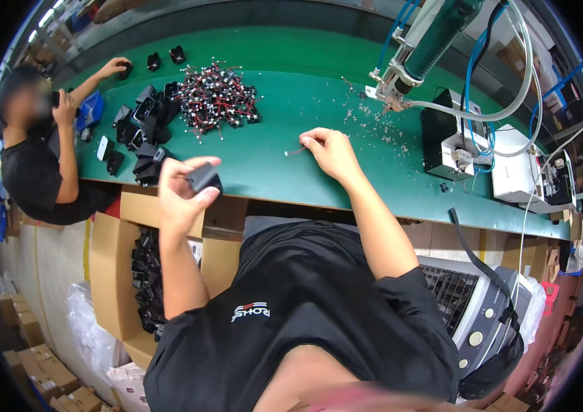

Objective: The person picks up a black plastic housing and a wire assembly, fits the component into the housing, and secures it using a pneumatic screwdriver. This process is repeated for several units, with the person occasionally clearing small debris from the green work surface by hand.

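Note:
Raised over the front edge of the green workbench, my left hand grips a small black plastic housing between thumb and fingers. My right hand is closed in a pinch above the bench, farther right. From its fingertips sticks out a short, thin wired connector with a pale plug end. A heap of similar red-and-black wired connectors lies beyond and between my hands. More black housings are piled on the bench left of that heap, close to my left hand.
Loose small screws lie scattered right of my right hand, beneath a hanging screwdriver machine with hoses. A black-and-white feeder box stands beyond. A cardboard box of black parts sits below the bench; a co-worker handles black parts at left.

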`<state>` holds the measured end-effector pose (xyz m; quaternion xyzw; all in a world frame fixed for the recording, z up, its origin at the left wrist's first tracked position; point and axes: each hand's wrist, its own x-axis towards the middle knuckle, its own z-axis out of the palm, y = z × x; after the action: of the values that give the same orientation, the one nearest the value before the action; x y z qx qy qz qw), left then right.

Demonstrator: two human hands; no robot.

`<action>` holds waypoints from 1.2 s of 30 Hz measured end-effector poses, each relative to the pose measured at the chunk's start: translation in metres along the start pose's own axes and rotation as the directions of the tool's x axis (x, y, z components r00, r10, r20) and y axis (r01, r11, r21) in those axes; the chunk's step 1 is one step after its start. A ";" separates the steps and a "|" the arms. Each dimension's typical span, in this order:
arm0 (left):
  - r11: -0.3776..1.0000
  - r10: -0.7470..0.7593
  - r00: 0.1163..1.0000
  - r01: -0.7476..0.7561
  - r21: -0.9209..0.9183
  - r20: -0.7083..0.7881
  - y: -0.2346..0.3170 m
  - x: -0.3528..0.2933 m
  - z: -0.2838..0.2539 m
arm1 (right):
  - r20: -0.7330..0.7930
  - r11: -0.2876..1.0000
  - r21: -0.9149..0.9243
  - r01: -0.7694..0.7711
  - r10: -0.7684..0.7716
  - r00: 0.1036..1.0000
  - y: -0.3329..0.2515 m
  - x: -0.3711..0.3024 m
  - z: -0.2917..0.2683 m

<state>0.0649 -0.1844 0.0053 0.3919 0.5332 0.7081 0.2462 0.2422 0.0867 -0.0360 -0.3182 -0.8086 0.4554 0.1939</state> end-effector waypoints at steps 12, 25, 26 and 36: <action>0.521 -0.580 0.815 0.368 -0.770 -0.004 -0.055 -0.065 0.041 | -0.074 0.848 -0.395 0.353 -0.412 0.908 0.015 -0.014 -0.030; 0.720 -0.482 0.859 0.501 -0.480 0.175 -0.047 -0.008 0.082 | -0.131 0.914 -0.363 0.183 -0.245 0.961 0.008 0.012 -0.006; 0.718 -0.479 0.858 0.503 -0.481 0.182 -0.048 -0.005 0.087 | -0.136 0.912 -0.368 0.179 -0.243 0.960 0.004 0.008 -0.009; 0.984 -0.135 0.974 0.153 -0.089 0.183 -0.053 -0.001 0.112 | -0.181 0.898 0.338 0.281 -0.231 0.956 -0.052 -0.101 -0.028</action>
<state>0.1534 -0.1064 -0.0314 0.4001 0.4994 0.6774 0.3629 0.3141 0.0143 0.0205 -0.1985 -0.7308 0.5435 0.3622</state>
